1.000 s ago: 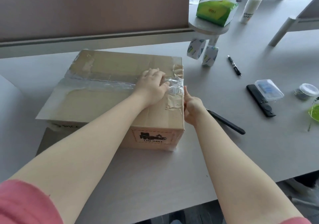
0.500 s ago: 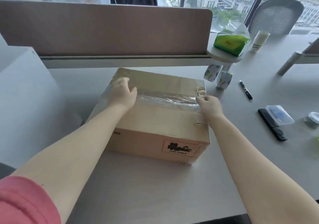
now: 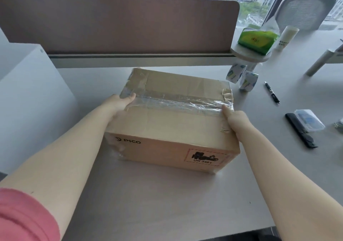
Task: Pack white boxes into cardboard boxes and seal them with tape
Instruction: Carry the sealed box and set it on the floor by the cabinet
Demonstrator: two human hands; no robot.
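Observation:
A closed cardboard box marked PICO stands in the middle of the grey desk. A wrinkled strip of clear tape runs along its top seam from edge to edge. My left hand grips the box's left edge at the tape's end, thumb on top, fingers hidden down the side. At the right end of the tape, my right hand holds the right edge the same way, its thumb tip on the tape. No white boxes are visible.
Two tape rolls stand behind the box at the right, near a pen. Further right lie a black cutter and a clear plastic case. A large white block stands left; a divider panel closes the back.
My left hand slid along the tape from the right end to the left edge. My right hand moved from the box's side up to the top right edge. The view tilted up.

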